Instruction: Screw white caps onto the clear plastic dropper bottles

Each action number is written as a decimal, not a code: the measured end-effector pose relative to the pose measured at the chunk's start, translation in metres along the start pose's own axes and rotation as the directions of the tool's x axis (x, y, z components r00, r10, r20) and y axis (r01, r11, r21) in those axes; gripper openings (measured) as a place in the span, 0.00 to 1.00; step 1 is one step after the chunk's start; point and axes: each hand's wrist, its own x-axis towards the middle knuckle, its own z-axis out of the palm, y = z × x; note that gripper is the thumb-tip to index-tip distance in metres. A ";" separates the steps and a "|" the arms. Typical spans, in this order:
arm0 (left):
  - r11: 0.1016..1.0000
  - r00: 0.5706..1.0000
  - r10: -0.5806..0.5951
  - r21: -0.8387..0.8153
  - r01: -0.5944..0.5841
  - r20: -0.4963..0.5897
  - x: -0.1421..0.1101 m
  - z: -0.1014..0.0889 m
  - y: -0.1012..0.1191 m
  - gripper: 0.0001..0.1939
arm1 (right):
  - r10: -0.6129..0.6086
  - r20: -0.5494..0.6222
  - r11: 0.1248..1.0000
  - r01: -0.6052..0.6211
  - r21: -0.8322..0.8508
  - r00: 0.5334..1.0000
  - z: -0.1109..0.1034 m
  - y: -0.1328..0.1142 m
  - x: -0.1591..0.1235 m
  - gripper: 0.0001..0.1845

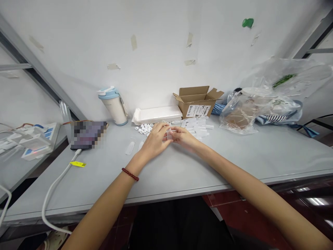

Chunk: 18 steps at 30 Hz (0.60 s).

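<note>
My left hand [156, 139] and my right hand [184, 138] meet over the middle of the table. Between their fingertips is a small translucent plastic container [169, 134], partly covered by the fingers, so its full shape is hidden. Just left of my left hand lies a pile of small white caps [144, 128]. More translucent plastic containers [199, 126] are heaped behind my right hand. A separate translucent piece [130, 148] lies flat to the left of my left hand.
Along the wall stand a cream tumbler [113, 107], a stack of white flat packs [158, 114] and an open cardboard box [197, 104]. Plastic bags [240, 113] fill the right. A phone [88, 134] with a white cable [53, 185] lies left.
</note>
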 end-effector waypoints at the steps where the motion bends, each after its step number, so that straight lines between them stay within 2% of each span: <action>1: 1.000 1.000 0.002 0.011 -0.002 0.010 0.000 0.000 -0.001 0.19 | 0.001 0.001 1.000 -0.001 0.000 1.000 0.000 0.000 0.000 0.10; 7: 0.998 0.995 0.034 0.050 -0.039 0.092 0.001 -0.005 -0.002 0.15 | 0.008 -0.001 1.000 -0.008 -0.024 1.000 0.000 0.004 0.001 0.12; 9: 0.999 0.994 -0.014 0.038 0.010 0.110 0.001 -0.007 -0.001 0.15 | 0.013 0.002 0.997 -0.013 -0.073 1.000 0.001 0.004 0.001 0.12; 11: 0.996 0.985 -0.093 0.019 0.092 0.143 0.001 -0.011 -0.001 0.16 | -0.016 0.002 0.970 0.016 -0.242 1.000 0.003 0.005 0.000 0.11; 13: 0.985 0.965 -0.169 0.012 0.171 0.200 0.000 -0.015 -0.003 0.19 | -0.085 0.015 0.847 0.081 -0.526 0.996 0.007 0.006 -0.001 0.09; 15: 0.975 0.936 -0.217 0.022 0.219 0.277 -0.002 -0.021 -0.006 0.20 | -0.155 0.063 0.622 0.147 -0.769 0.986 0.010 0.008 -0.003 0.09; 16: 0.971 0.919 -0.236 0.034 0.238 0.317 -0.002 -0.024 -0.008 0.20 | -0.180 0.096 0.516 0.177 -0.838 0.979 0.011 0.010 -0.003 0.09; 18: 0.959 0.874 -0.278 0.064 0.275 0.399 -0.004 -0.032 -0.011 0.21 | -0.207 0.171 0.370 0.239 -0.898 0.963 0.013 0.015 -0.004 0.12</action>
